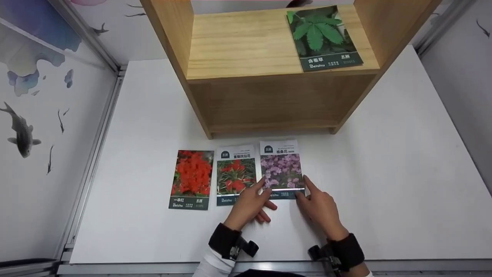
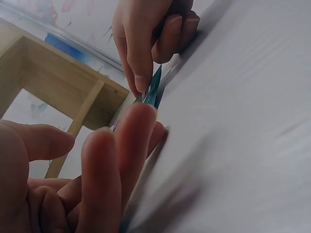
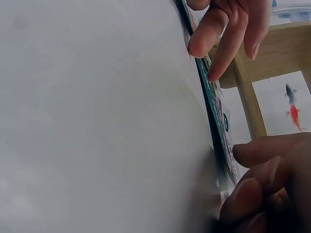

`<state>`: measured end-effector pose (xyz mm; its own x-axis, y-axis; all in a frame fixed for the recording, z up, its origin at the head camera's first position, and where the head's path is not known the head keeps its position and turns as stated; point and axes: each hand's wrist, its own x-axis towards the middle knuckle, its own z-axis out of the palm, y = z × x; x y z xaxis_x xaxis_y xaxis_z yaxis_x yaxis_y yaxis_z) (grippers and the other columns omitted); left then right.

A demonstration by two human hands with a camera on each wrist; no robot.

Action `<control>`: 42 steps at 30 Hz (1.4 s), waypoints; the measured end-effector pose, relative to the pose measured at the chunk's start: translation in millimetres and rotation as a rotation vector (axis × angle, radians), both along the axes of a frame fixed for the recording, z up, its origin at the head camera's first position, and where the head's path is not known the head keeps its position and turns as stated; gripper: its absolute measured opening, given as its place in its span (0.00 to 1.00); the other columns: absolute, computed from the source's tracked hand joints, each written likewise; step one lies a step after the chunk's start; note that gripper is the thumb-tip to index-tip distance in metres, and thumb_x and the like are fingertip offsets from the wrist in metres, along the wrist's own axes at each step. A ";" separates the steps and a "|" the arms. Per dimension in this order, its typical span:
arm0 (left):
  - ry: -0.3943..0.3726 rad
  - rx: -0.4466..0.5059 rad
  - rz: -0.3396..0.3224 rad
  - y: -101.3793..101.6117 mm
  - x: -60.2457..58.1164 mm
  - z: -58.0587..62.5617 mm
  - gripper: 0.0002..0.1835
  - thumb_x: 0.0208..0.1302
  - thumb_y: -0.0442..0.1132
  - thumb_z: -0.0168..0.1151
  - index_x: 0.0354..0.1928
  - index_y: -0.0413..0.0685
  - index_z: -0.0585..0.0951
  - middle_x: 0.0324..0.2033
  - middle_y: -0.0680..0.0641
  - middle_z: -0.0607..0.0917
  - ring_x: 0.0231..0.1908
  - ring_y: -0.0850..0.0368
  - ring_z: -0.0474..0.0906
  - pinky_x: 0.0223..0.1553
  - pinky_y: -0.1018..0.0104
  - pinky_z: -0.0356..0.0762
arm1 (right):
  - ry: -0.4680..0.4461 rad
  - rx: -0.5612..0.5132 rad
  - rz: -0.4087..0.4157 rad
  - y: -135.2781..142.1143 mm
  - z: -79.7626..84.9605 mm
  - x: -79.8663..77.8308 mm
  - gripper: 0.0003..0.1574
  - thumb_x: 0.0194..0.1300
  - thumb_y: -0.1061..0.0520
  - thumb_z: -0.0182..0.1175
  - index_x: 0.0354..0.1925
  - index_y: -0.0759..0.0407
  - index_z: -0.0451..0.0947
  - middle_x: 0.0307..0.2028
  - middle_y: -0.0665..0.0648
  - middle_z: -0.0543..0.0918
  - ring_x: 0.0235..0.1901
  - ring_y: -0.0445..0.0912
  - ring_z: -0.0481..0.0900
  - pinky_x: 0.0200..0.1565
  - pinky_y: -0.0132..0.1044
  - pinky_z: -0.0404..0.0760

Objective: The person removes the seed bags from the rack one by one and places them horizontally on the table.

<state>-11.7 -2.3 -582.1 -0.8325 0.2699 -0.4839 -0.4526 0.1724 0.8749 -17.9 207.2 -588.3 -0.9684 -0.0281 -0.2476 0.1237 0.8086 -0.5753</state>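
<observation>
A seed packet with purple flowers (image 1: 282, 165) lies on the white table in front of the wooden shelf. My right hand (image 1: 321, 207) pinches its lower right corner with thumb and index finger; in the left wrist view that teal corner is tilted up slightly from the table. At the packet's lower left edge is my left hand (image 1: 250, 202), fingers loosely extended; contact there is unclear. Left of it lies a packet with red flowers and thin leaves (image 1: 234, 169), partly covered by the left hand. Farther left is another red-flower packet (image 1: 192, 173).
A wooden shelf unit (image 1: 265, 77) stands behind the packets. On its upper board, at the right, lies a green-leaf packet (image 1: 324, 38). White table surface (image 1: 403, 173) extends to both sides. Printed walls (image 1: 88, 77) flank the table.
</observation>
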 end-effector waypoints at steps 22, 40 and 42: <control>0.230 0.091 0.056 5.2 -1.0 46.2 0.29 0.65 0.50 0.49 0.67 0.58 0.56 0.41 0.47 0.82 0.31 0.45 0.81 0.28 0.53 0.77 | 0.058 -0.352 -0.087 27.6 39.2 -19.5 0.35 0.64 0.41 0.49 0.66 0.46 0.54 0.18 0.52 0.78 0.13 0.47 0.68 0.17 0.35 0.67; 0.652 0.038 0.031 3.0 -31.2 78.7 0.31 0.65 0.43 0.50 0.68 0.63 0.52 0.57 0.55 0.69 0.47 0.59 0.74 0.38 0.61 0.75 | 0.375 -0.566 -0.155 17.2 122.9 -39.6 0.38 0.66 0.51 0.49 0.68 0.41 0.43 0.42 0.56 0.77 0.30 0.50 0.80 0.23 0.37 0.76; 0.678 0.022 0.017 0.3 -37.2 80.2 0.33 0.65 0.46 0.51 0.68 0.66 0.49 0.58 0.57 0.67 0.48 0.60 0.73 0.39 0.61 0.75 | 0.395 -0.548 -0.152 17.4 131.7 -41.1 0.38 0.67 0.53 0.48 0.69 0.42 0.43 0.45 0.57 0.76 0.31 0.48 0.80 0.24 0.37 0.76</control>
